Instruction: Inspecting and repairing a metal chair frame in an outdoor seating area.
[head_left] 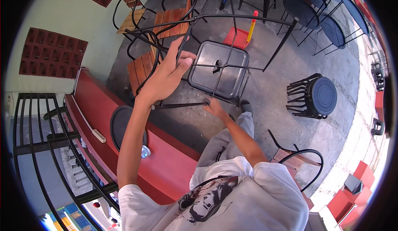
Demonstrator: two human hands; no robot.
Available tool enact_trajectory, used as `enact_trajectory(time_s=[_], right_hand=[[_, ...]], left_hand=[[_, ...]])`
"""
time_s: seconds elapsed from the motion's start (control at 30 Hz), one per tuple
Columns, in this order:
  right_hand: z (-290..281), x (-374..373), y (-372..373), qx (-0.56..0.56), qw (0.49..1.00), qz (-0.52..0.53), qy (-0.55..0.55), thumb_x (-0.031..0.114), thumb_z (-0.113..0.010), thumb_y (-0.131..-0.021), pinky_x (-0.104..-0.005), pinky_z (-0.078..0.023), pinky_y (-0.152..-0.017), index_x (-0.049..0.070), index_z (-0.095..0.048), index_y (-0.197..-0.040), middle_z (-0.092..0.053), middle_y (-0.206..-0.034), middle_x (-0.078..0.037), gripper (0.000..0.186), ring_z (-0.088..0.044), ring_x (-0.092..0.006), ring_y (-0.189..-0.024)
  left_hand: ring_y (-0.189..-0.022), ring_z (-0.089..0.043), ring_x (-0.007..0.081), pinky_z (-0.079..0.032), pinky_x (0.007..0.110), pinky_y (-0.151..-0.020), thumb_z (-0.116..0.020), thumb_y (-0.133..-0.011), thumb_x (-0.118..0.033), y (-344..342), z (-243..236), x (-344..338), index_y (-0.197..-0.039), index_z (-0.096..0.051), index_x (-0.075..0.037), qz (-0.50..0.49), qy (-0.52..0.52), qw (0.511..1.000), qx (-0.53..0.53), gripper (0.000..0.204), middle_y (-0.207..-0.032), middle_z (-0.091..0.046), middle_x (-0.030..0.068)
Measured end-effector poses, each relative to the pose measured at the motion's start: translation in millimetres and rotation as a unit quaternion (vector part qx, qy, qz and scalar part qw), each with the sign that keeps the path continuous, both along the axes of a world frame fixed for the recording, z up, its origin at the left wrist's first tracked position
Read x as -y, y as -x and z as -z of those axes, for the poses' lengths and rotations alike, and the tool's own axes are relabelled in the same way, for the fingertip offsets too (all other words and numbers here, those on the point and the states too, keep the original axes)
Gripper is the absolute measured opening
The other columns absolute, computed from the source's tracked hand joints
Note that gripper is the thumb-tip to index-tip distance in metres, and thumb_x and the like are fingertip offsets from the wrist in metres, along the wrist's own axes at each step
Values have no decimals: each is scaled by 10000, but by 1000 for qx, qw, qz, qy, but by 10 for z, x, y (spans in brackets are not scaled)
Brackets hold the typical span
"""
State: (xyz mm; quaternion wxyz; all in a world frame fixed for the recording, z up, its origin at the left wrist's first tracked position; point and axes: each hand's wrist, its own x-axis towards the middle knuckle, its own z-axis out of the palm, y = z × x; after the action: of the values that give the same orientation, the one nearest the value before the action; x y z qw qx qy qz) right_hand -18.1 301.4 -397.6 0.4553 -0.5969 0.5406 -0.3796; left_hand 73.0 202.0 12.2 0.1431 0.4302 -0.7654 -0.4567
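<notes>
Both my hands hold a black metal frame (242,17) of thin legs and crossing rods, tilted up in front of me. The fingers of my left hand (168,71) are closed round one of its bars on the left. Lower down, my right hand (214,106) grips the near bar close to where a thin rod meets it. Beyond the crossing rods stands a black square stool (203,82) on the floor, with a hole in its seat. Its legs are mostly hidden.
Wooden-slat chairs (141,67) with black tube frames stand at the left. Further off are a red dustpan (236,38) with a yellow handle and round black tables (301,11). Stacked black stools (322,95) stand right. A red ledge (166,156) bears a round black tray (120,127).
</notes>
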Motion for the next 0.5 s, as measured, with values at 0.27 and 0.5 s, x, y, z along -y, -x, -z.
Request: enact_trajectory(time_s=[0.27,0.5], right_hand=[[-84,-561,264,228,910,246,-243,55,-643,-787,-386,-515,-668,39,-597,-1202,-670,-844,-121,418,-667,-267,-740],[487,-206,-323,87,969,215,-89,181,-723,-820,-389,-513,-585,42,-647,-1158,-673,-842,-90,373,-644,-223,-617]], left_hand=[[-1104,-615,219,-430,351,-1009,-455,-1081,-272,29,13,22,-1552,-202,-61,-3,-26,999,-39,575,-1226,-601,144],[-1078,-596,212,-446,368,-991,-469,-1068,-202,147,-57,21,-1538,-204,-59,-22,-49,998,-38,558,-1202,-615,138]])
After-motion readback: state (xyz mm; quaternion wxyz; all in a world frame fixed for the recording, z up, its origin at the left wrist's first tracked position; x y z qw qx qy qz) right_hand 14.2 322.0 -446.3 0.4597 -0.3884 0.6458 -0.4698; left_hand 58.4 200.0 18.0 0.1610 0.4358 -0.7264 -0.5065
